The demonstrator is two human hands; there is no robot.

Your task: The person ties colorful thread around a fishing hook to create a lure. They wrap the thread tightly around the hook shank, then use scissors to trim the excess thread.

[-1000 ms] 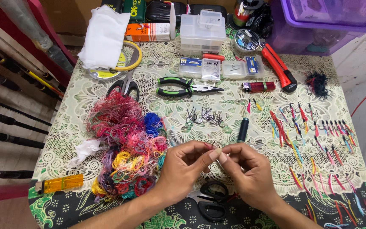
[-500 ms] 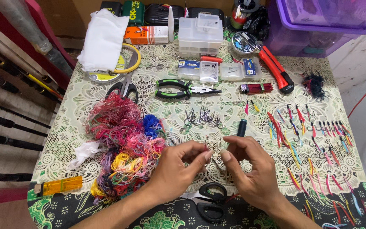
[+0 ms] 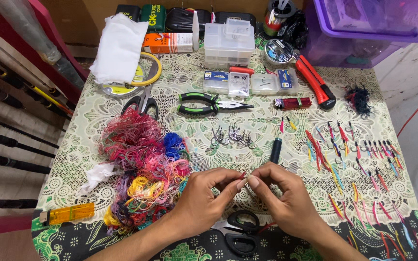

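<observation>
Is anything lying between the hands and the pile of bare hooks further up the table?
Nothing visible: only bare patterned cloth separates the left hand and right hand from the bare hooks. The black cylinder stands off to the right.

Hands: two, left hand (image 3: 204,200) and right hand (image 3: 286,203). Scissors: two pairs, black-handled scissors (image 3: 240,232) and grey-handled scissors (image 3: 143,102). Green-handled pliers (image 3: 209,103): one. Red utility knife (image 3: 315,87): one. Orange utility knife (image 3: 68,213): one. Red lighter (image 3: 292,103): one. Tangled thread heap (image 3: 143,169): one. Bare hooks (image 3: 231,136): one cluster, count unclear.
</observation>
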